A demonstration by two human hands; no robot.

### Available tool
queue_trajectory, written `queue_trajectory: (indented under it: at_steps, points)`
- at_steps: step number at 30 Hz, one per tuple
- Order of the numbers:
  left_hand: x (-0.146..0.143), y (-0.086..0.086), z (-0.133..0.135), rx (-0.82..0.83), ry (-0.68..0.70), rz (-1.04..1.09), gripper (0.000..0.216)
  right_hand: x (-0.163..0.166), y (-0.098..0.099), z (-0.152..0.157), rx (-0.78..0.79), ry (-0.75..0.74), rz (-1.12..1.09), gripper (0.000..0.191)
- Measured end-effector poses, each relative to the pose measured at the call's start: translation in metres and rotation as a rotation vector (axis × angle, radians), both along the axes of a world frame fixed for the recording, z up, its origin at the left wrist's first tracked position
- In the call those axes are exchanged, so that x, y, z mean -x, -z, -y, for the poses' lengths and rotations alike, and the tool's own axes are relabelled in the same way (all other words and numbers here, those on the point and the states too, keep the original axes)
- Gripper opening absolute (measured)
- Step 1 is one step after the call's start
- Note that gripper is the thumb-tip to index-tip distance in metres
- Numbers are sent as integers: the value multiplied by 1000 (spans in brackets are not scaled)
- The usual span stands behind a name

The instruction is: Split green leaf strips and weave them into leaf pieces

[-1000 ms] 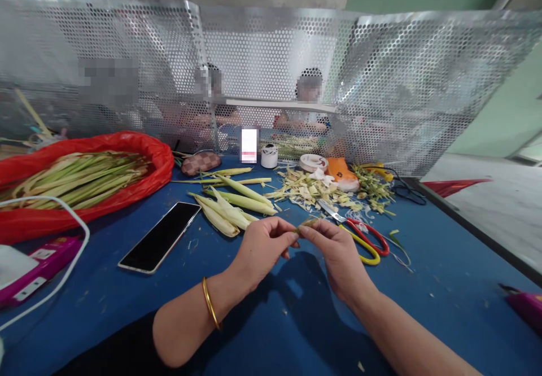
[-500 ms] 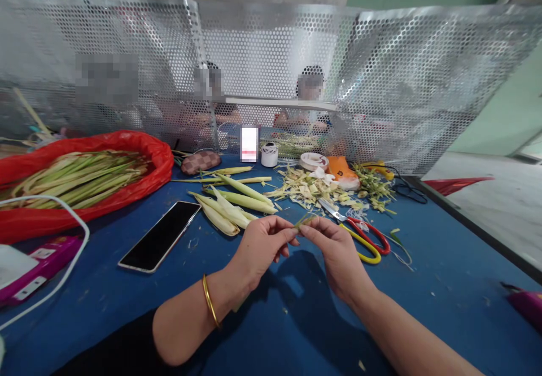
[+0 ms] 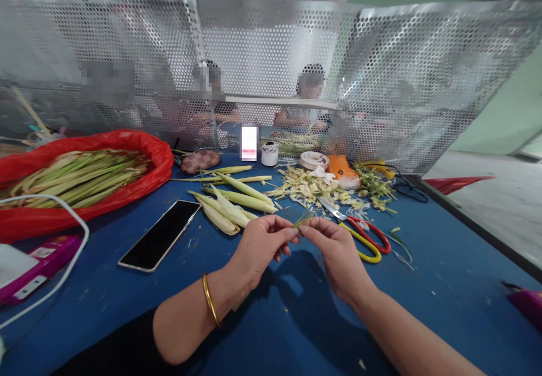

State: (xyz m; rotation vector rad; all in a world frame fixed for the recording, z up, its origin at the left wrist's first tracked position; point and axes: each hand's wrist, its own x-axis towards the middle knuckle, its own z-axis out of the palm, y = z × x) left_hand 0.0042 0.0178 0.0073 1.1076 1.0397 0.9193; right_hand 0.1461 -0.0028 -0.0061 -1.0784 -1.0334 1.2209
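Thumb to thumb over the blue table, my left hand (image 3: 265,246) and my right hand (image 3: 336,246) pinch a thin green leaf strip (image 3: 302,219). Its tip pokes up between the fingers; the rest is hidden by them. Just beyond my right hand lie scissors (image 3: 359,232) with one red and one yellow handle, beside a tangle of white thread (image 3: 358,215). Pale green husk leaves (image 3: 231,212) lie past my left hand. Farther back spreads a heap of cut husk scraps (image 3: 302,189).
A red plastic bag (image 3: 156,144) of long leaves and a black-screened phone (image 3: 161,237) are at left, near a purple power strip (image 3: 55,260). A white jar (image 3: 269,154), tape roll (image 3: 314,160) and orange packet (image 3: 341,168) stand before a perforated metal screen (image 3: 271,43); people sit behind it.
Both hands keep nearly the same pose and place. The tip of the leaf strip has shifted only very slightly.
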Motion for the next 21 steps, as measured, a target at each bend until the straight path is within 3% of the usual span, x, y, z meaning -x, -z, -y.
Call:
queue_trajectory:
  at_steps: [21]
  points:
    - [-1, 3, 0, 32, 14, 13, 17, -2, 5, -1, -27, 36, -51, 15]
